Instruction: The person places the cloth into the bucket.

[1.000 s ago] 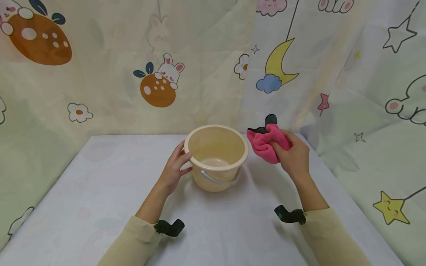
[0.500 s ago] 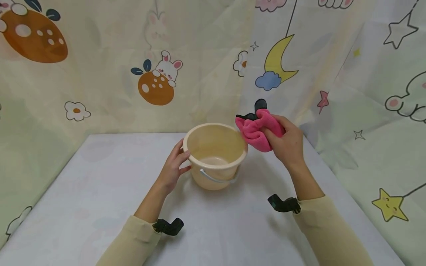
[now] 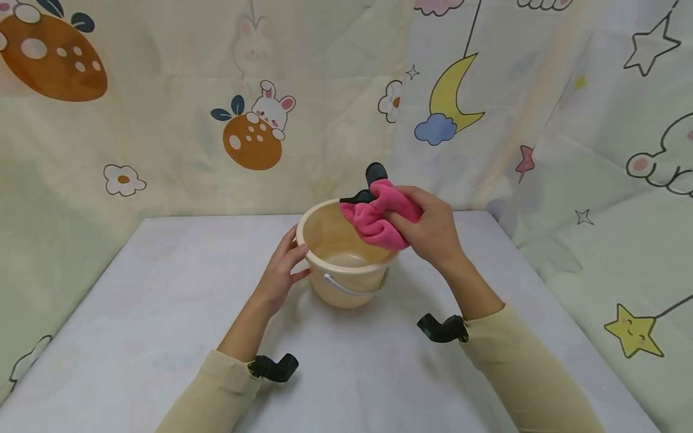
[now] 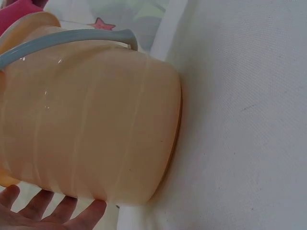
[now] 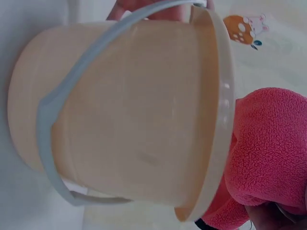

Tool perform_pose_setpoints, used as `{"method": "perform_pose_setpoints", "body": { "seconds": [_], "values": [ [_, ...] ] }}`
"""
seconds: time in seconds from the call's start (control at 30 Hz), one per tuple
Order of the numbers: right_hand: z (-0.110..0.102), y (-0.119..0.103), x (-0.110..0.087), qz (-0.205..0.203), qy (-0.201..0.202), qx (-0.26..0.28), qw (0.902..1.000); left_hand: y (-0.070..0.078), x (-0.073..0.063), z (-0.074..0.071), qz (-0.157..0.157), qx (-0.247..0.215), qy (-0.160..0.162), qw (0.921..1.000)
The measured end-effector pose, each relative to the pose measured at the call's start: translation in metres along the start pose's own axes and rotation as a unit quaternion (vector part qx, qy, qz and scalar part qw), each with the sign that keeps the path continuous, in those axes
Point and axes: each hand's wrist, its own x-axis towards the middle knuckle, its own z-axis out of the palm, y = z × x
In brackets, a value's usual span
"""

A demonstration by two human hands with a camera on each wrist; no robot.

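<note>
A cream plastic bucket stands upright on the table, its pale grey handle hanging down the near side. My left hand rests against the bucket's left side, fingers spread and fairly straight, fingertips on the wall just below the rim. My right hand grips a bunched pink fleecy cloth item with black strap-like ends. It overlaps the bucket's right rim and mouth in the head view; in the right wrist view the pink fleece shows just beyond the rim.
A white-covered table lies under the bucket. Behind it hangs a cloth backdrop with cartoon prints. A small black camera mount sits on the left wrist, and another black mount on the right wrist.
My right hand has carried the pink fleecy item up and leftward, from beside the bucket to over its rim and mouth. The left hand and bucket have stayed in place.
</note>
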Motion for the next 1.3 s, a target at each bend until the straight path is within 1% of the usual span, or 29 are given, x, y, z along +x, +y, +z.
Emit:
{"method": "perform_pose_setpoints", "body": {
  "seconds": [0.17, 0.43, 0.67, 0.93, 1.3],
  "values": [
    [0.015, -0.003, 0.003, -0.012, -0.045, 0.008, 0.9989, 0.000, 0.000, 0.000, -0.005, 0.005, 0.005, 1.0000],
    [0.031, -0.001, 0.002, 0.000, -0.097, 0.008, 0.9952, 0.001, -0.001, 0.000, -0.010, 0.014, 0.006, 0.9998],
    [0.041, 0.001, 0.005, 0.008, -0.140, -0.018, 0.9900, 0.002, 0.000, 0.002, -0.015, 0.015, 0.010, 0.9997],
    [0.049, 0.001, 0.012, 0.019, -0.190, -0.061, 0.9797, 0.001, 0.000, 0.001, -0.017, 0.019, 0.009, 0.9996],
    [0.054, -0.001, 0.016, 0.031, -0.233, -0.093, 0.9675, 0.001, 0.000, 0.002, -0.017, 0.025, 0.010, 0.9995]
  ]
}}
